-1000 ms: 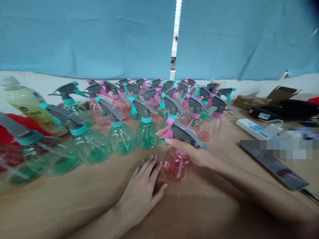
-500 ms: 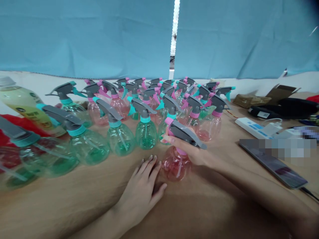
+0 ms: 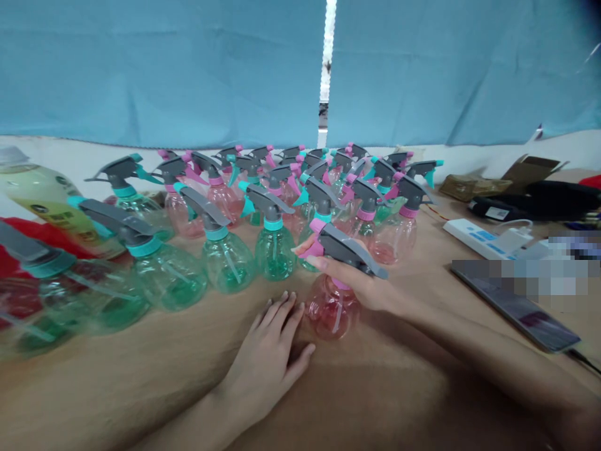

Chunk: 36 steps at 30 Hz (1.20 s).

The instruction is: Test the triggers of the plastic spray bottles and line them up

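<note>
A pink spray bottle with a grey and pink trigger head stands upright on the wooden table. My right hand is closed round its neck from the right, with fingers reaching forward at the pink trigger. My left hand lies flat on the table just left of the bottle, fingers spread, holding nothing. Whether its fingertips touch the bottle, I cannot tell. Beyond my hands stand a green spray bottle and another green spray bottle, both with turquoise collars.
Several more green and pink spray bottles crowd the table's back and left. At far left stands a larger bottle of yellowish liquid. On the right are a phone with a cable, a white power strip and an open cardboard box.
The pink trigger has swung forward from the bottle's neck, and my right fingertips have moved forward and slightly up with it. My left hand stays flat in place.
</note>
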### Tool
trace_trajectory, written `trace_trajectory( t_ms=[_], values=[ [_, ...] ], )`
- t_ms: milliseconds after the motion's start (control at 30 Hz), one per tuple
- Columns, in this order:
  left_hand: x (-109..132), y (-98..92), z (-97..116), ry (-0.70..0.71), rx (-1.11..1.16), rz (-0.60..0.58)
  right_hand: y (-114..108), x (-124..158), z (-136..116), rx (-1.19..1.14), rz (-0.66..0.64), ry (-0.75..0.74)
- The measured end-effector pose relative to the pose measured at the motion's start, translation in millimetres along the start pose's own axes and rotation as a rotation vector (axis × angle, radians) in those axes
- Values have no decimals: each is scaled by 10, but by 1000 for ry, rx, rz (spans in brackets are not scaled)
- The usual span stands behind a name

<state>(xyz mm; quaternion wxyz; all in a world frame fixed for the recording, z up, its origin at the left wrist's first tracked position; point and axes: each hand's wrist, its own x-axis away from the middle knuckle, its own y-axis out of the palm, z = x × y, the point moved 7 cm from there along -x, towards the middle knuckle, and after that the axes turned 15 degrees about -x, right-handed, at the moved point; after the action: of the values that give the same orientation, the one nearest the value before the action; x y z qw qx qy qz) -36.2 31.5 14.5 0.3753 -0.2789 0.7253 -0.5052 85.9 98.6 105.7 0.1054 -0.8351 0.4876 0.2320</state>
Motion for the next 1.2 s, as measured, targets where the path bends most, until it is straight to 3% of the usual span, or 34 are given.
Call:
trace_trajectory(
  t_ms=[667,1200],
  values=[
    [11,-17,-16,-12,44,42,-9,26,45,-103,32,33],
    [19,-12,-20,-10,43,32,-25,42,45,-26,49,82]
  ],
)
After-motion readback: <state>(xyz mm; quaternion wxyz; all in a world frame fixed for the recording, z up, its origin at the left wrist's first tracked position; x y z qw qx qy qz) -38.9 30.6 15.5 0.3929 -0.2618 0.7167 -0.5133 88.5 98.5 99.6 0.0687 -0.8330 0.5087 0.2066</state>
